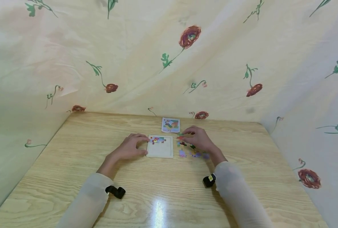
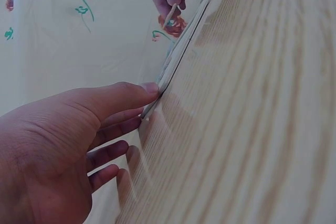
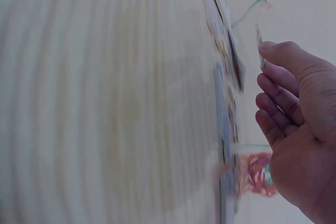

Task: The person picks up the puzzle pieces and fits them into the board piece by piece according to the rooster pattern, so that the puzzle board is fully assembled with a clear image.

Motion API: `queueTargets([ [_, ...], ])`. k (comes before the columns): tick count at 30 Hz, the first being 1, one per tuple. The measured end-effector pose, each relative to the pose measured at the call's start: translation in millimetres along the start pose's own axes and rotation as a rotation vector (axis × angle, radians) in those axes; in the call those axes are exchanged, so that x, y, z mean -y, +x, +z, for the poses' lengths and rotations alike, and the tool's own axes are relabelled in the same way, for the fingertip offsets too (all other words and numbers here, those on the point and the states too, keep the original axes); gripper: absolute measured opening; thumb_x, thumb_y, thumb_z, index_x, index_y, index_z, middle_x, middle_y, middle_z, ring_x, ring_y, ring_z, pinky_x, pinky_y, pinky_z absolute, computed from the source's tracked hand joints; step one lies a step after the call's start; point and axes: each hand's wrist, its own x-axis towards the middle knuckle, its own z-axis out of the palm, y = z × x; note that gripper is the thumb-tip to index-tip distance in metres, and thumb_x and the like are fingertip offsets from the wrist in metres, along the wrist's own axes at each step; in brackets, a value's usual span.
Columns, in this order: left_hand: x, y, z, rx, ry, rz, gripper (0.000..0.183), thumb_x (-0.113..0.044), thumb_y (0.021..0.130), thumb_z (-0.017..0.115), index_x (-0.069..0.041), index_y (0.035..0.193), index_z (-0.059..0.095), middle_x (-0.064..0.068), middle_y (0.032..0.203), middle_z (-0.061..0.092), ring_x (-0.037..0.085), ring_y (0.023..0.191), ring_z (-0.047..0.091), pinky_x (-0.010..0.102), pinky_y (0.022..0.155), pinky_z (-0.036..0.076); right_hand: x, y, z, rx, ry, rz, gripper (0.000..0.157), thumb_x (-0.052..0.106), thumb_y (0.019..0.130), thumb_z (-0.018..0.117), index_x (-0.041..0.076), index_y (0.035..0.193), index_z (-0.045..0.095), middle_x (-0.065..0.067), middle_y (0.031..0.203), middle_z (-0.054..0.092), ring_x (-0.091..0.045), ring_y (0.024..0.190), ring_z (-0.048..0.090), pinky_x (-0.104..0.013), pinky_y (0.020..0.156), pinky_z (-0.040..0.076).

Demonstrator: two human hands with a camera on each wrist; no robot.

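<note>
My left hand holds the left edge of a white puzzle board, thumb near the front corner and fingers towards the back one. Along the board's upper left lie a few joined colourful puzzle pieces. Raised over the loose pieces to the right, my right hand pinches one puzzle piece between thumb and index finger. That piece shows edge-on in both wrist views, so its picture is hidden there. Several loose puzzle pieces are spread on the table beneath and in front of this hand.
Behind the board lies a square picture card with a colourful printed scene. Everything rests on a light wood-grain table. A cream floral cloth hangs behind the table and along both sides.
</note>
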Motion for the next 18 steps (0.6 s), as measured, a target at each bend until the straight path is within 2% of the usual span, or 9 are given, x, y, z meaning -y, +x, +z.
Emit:
queueTargets([
  [6, 0.4, -0.3, 0.4, 0.007, -0.001, -0.006, 0.054, -0.03, 0.093, 0.076, -0.017, 0.143, 0.062, 0.012, 0.156, 0.049, 0.04, 0.15, 0.034, 0.067, 0.121, 0.025, 8.3, 3.0, 14.1, 0.017, 0.016, 0.023, 0.027, 0.026, 0.095, 0.076, 0.011, 0.117, 0.077, -0.007, 0.123, 0.069, -0.031, 0.118, 0.064, -0.052, 0.103, 0.053],
  [18, 2.2, 0.7, 0.7, 0.001, 0.008, 0.01, 0.053, -0.031, 0.093, 0.076, -0.017, 0.143, 0.062, 0.011, 0.156, 0.05, 0.04, 0.149, 0.036, 0.066, 0.12, 0.027, 19.4, 10.6, 28.8, 0.033, 0.03, 0.009, 0.025, 0.023, 0.094, 0.076, 0.009, 0.115, 0.076, -0.008, 0.122, 0.07, -0.029, 0.116, 0.065, -0.049, 0.102, 0.054],
])
